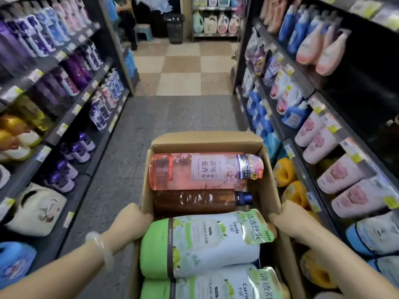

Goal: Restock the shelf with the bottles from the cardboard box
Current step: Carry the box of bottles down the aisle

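You carry the cardboard box (149, 190) down the aisle with a hand on each side wall, so the load rides on friction alone. It looks heavy, so if your grip eases it could slip or tip, and the loose bottles would roll. The pink bottle (194, 171) and brown bottle (194, 201) lie sideways at the far end, well beyond your fingers; the green-and-white bottle (194, 242) lies right between your hands. Your left hand (131, 219) curls over the rim, fingers pressed together; your right hand (287, 219) clasps the other wall (its fingers are mostly hidden, so I cannot tell their spread).

Bottle-filled cardboard box (267, 169) between both hands
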`<state>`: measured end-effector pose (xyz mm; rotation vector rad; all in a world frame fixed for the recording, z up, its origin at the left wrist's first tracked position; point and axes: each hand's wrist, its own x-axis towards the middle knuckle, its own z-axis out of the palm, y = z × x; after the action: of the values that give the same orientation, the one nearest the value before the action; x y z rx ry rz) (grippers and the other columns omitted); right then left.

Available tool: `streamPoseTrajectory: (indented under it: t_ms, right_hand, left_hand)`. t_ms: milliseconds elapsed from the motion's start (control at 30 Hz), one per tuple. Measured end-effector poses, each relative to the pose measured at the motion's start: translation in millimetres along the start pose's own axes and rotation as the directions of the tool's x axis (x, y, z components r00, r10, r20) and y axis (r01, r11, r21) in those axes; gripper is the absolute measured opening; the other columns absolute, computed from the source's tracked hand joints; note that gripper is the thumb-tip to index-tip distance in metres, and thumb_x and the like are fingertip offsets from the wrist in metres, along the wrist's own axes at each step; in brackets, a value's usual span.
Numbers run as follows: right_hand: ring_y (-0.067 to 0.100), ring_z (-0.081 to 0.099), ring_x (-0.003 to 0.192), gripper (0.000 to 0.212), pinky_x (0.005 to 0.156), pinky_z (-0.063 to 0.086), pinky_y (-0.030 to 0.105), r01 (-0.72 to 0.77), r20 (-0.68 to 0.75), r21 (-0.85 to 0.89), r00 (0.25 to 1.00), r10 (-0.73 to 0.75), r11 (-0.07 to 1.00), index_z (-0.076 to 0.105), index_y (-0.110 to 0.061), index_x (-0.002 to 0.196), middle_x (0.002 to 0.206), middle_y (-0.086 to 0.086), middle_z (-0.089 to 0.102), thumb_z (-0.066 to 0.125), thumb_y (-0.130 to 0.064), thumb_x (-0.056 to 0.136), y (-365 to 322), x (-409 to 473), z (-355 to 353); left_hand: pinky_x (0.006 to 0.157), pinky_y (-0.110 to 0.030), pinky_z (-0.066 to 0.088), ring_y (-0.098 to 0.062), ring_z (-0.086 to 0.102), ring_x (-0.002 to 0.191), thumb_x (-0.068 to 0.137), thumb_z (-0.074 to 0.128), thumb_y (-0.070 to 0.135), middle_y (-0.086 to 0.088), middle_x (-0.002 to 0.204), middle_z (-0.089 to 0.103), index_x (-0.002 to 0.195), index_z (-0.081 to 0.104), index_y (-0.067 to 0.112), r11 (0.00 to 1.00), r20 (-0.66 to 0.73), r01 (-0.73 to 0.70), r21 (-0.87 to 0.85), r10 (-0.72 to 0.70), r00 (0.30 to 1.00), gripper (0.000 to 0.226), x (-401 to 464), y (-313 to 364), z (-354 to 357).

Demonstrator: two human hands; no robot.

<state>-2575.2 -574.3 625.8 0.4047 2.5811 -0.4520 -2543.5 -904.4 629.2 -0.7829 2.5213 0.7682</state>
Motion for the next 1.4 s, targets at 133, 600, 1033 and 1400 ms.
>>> streamPoseTrajectory:
  t_ms: [133, 600, 1033, 1400]
  right_hand:
    - [0.031, 0.06, 0.105, 0.034, 0.072, 0.039, 0.025, -0.015, 0.004, 0.021, 1.0, 0.015, 1.0, 0.058, -0.002, 0.109, 0.115, 0.017, 0.064, 0.053, -0.029, 0.088, -29, 68, -32]
    - [0.025, 0.053, 0.078, 0.022, 0.05, 0.031, 0.025, 0.099, 0.02, -0.07, 0.995, -0.098, 0.993, 0.057, -0.002, 0.092, 0.084, 0.01, 0.057, 0.053, -0.023, 0.088, -122, 332, -177]
    - [0.027, 0.056, 0.079, 0.024, 0.06, 0.037, 0.028, 0.015, 0.028, 0.029, 0.999, -0.016, 0.999, 0.044, -0.01, 0.068, 0.086, 0.014, 0.058, 0.056, -0.022, 0.086, -238, 551, -267]
    - [0.028, 0.057, 0.09, 0.021, 0.067, 0.034, 0.024, -0.091, 0.072, 0.053, 0.994, 0.087, 0.994, 0.044, -0.009, 0.073, 0.105, 0.018, 0.062, 0.053, -0.022, 0.088, -317, 711, -338]
  left_hand:
    - [0.043, -0.025, 0.031, -0.019, 0.047, 0.05, 0.082, 0.052, 0.009, -0.006, 0.055, 0.051, 0.056, 0.049, 0.005, 1.0, 0.022, -0.012, -0.013, 0.012, 1.0, 0.026, 67, 46, -13]
    - [0.053, -0.026, 0.038, -0.032, 0.059, 0.071, 0.082, 0.052, 0.009, -0.015, 0.07, 0.057, 0.064, 0.05, 0.004, 0.992, -0.007, 0.068, -0.11, -0.069, 0.998, 0.019, 267, 237, -52]
    - [0.045, -0.025, 0.033, -0.027, 0.049, 0.059, 0.081, 0.052, 0.008, -0.006, 0.055, 0.049, 0.056, 0.046, 0.006, 0.995, 0.027, 0.043, -0.095, -0.04, 0.999, 0.025, 498, 387, -114]
    - [0.045, -0.026, 0.031, -0.022, 0.047, 0.054, 0.082, 0.053, 0.008, -0.008, 0.056, 0.05, 0.054, 0.045, 0.008, 1.0, 0.076, 0.018, 0.025, -0.02, 0.997, 0.029, 678, 519, -157]
